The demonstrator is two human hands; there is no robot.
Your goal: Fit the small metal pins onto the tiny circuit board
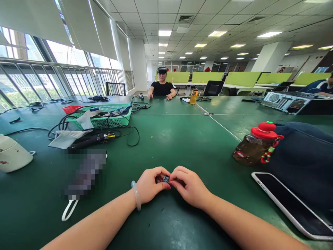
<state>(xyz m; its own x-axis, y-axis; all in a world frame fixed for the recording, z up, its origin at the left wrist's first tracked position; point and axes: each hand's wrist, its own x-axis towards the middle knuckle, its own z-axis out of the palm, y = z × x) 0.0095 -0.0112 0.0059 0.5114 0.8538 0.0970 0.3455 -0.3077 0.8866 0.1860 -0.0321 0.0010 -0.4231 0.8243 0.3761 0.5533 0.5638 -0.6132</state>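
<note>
Just above the green tabletop (161,146), my two hands meet in front of me. A small dark grey metallic piece (165,179) sits between them; its kind is too small to make out. My left hand (152,182), with a pale bangle (136,195) on the wrist, is closed around the piece between thumb and curled fingers. From the other side, my right hand (188,185) pinches at its edge with thumb and forefinger. Fingers hide most of the piece.
A green basket (111,121) with cables and gloves stands left. A blurred phone-like object (87,173) lies nearer. On the right are a red-lidded bottle (251,147), a dark bag (301,156) and a tablet (288,201). A person (161,88) sits opposite; a computer case (288,102) lies far right.
</note>
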